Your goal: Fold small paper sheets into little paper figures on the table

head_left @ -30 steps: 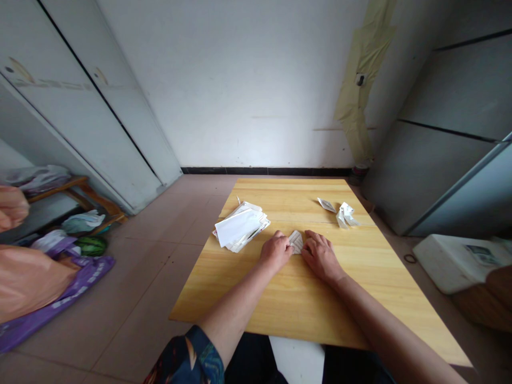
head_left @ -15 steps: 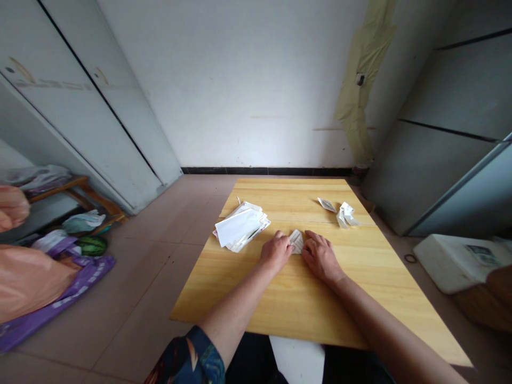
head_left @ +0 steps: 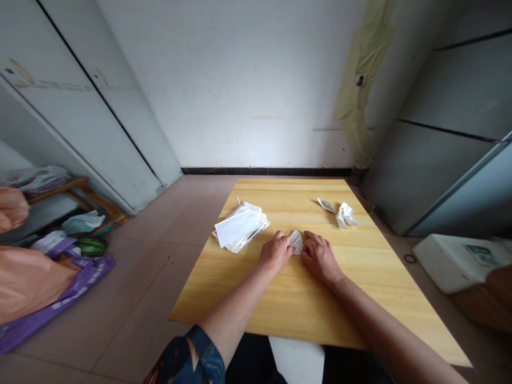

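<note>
Orange is the big soft bundle (head_left: 36, 282) I see at the far left as I look in from far away. It sits on a purple bag (head_left: 86, 277), and a green striped melon (head_left: 91, 246) is just beside them. Next comes my dark sleeve (head_left: 196, 357) with bright patterns on it. Then there is a messy pile of papers (head_left: 242, 226) on the left side of the yellow wooden table (head_left: 204, 298).

My left hand (head_left: 277, 249) is near the middle of the table, with its thumb and fingers pinching the left edge of a small folded paper (head_left: 296, 241). That paper has lines on it and lies between my two hands. My right hand (head_left: 320, 255) rests at its right edge with bent fingers, and I can't tell if they grip it.

Farther back on the right are a flat little paper (head_left: 327, 205) and a crinkly white paper (head_left: 345, 215), near each other. Last, a white box (head_left: 452, 261) is past the table.
</note>
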`<move>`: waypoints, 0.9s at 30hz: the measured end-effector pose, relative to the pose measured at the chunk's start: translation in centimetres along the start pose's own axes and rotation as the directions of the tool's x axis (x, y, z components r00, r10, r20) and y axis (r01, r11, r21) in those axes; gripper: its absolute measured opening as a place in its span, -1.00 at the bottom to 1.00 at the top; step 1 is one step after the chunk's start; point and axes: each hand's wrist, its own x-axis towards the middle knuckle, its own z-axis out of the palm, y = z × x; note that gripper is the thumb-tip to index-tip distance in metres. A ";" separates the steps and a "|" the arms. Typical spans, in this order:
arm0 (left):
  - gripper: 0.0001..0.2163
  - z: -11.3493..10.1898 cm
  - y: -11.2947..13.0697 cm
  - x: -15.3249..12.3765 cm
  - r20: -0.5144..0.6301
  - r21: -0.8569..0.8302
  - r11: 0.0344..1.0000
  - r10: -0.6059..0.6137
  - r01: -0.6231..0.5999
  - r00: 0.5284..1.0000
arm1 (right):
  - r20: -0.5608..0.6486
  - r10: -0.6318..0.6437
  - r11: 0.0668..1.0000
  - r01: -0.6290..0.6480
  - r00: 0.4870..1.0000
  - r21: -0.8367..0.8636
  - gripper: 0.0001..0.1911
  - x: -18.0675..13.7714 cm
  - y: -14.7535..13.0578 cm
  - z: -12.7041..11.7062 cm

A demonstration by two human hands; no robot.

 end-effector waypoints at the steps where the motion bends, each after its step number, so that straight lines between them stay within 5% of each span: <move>1: -0.82 0.0 0.0 0.0 -0.004 0.002 1.000 0.003 -0.003 1.000 | 0.003 0.001 1.000 -0.001 1.000 0.004 -0.90 0.0 0.0 0.0; 10: -0.86 0.0 0.0 0.0 -0.010 0.016 1.000 0.003 -0.003 1.000 | -0.029 -0.135 0.990 0.135 0.990 0.027 -0.70 -0.4 0.4 0.0; 27: -0.85 0.5 -0.3 -0.2 -0.062 0.012 1.000 0.024 -0.024 0.998 | -0.068 -0.170 0.986 0.169 0.983 -0.013 -0.79 -0.6 0.8 0.2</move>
